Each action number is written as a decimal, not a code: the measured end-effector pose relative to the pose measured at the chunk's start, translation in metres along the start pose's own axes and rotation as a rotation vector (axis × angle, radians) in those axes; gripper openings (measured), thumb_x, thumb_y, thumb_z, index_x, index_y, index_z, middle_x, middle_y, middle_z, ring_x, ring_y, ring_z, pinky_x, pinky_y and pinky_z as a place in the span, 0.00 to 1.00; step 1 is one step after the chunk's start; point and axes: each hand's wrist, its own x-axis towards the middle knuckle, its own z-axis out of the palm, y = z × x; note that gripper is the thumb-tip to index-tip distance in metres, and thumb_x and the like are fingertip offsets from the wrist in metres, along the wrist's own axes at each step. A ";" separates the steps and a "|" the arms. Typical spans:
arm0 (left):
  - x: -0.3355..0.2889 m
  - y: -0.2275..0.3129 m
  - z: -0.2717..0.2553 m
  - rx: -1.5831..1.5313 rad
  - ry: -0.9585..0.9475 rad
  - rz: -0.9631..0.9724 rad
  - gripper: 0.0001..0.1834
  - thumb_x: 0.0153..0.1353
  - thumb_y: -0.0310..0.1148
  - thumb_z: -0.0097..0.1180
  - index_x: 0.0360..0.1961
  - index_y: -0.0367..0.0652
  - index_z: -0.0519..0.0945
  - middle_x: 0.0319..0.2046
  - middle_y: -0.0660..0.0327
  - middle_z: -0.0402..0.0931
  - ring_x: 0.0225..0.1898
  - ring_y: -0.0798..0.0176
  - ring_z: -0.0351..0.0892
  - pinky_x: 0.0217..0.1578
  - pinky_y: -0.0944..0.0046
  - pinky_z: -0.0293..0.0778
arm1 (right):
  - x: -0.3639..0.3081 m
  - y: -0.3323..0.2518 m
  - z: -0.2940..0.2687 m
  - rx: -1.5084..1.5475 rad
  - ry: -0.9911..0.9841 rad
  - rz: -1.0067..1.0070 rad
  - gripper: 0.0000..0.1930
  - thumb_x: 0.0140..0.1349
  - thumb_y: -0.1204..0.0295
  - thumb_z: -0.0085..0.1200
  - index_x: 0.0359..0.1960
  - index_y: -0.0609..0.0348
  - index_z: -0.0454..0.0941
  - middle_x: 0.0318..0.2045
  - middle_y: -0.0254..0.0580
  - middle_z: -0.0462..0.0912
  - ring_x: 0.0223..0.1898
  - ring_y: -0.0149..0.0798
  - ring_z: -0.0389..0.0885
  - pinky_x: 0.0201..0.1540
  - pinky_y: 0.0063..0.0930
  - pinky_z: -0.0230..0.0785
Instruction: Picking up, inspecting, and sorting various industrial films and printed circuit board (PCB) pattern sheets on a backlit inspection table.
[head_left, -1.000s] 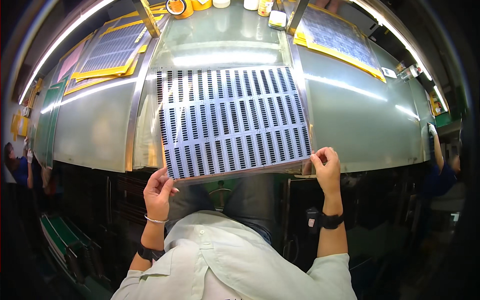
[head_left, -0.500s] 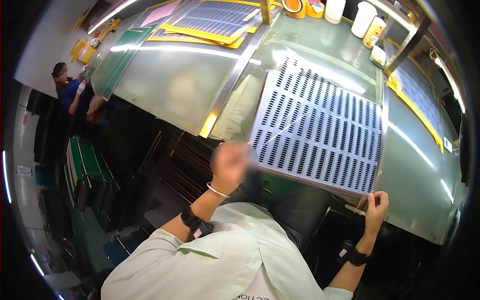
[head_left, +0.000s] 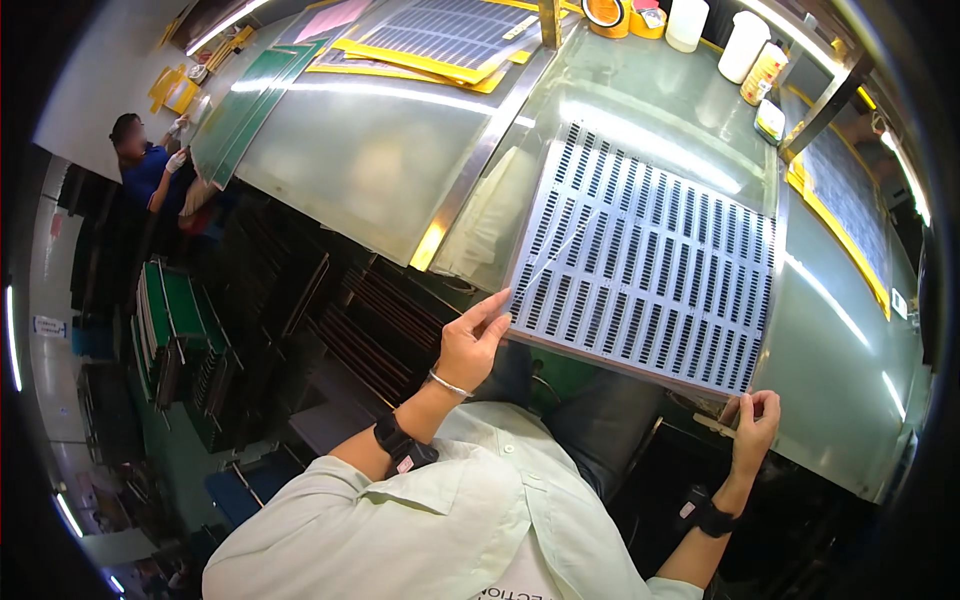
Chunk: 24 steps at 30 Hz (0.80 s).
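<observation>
In front of me lies a flat panel covered by a clear film sheet point(head_left: 645, 265) printed with rows of black blocks. It rests on the glass-topped table, its near edge jutting out toward my lap. At its near left corner, my left hand point(head_left: 475, 343) has the thumb and fingers closed on the edge of the sheet. My right hand point(head_left: 757, 420) pinches the near right corner between thumb and fingertips. How many layers each pinch takes in is hidden. Light glares across the far part of the sheet.
Yellow-edged patterned films point(head_left: 430, 45) lie at the far left, near green panels point(head_left: 255, 95). White bottles point(head_left: 745, 48) and orange tape rolls point(head_left: 605, 14) stand at the back. A metal post point(head_left: 825, 105) rises at right. Racked boards point(head_left: 180, 310) and a co-worker point(head_left: 150, 170) are at left.
My left hand, blurred before, now is clear and has its fingers on the sheet's near left corner. My right hand stays at its corner. The whole view has shifted slightly.
</observation>
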 end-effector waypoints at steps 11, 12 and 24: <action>0.039 0.008 -0.061 0.135 -0.167 -0.078 0.27 0.54 0.18 0.51 0.58 0.43 0.69 0.16 0.70 0.65 0.18 0.78 0.61 0.22 0.75 0.62 | 0.059 -0.049 0.024 -0.463 -0.173 -0.596 0.25 0.52 0.69 0.55 0.54 0.56 0.70 0.60 0.45 0.62 0.62 0.56 0.55 0.60 0.47 0.50; 0.041 0.010 -0.062 0.132 -0.179 -0.080 0.26 0.54 0.18 0.50 0.57 0.42 0.70 0.16 0.71 0.64 0.18 0.78 0.60 0.22 0.75 0.62 | 0.081 -0.049 0.030 -0.471 -0.136 -0.633 0.24 0.53 0.69 0.54 0.54 0.56 0.69 0.60 0.44 0.63 0.62 0.55 0.55 0.60 0.47 0.50; 0.055 0.058 -0.067 0.920 -0.259 0.216 0.25 0.45 0.32 0.64 0.49 0.50 0.78 0.23 0.58 0.70 0.27 0.62 0.71 0.30 0.65 0.68 | 0.178 -0.051 0.077 -0.552 -0.105 -0.660 0.23 0.58 0.67 0.48 0.55 0.62 0.66 0.56 0.47 0.67 0.59 0.49 0.62 0.60 0.42 0.53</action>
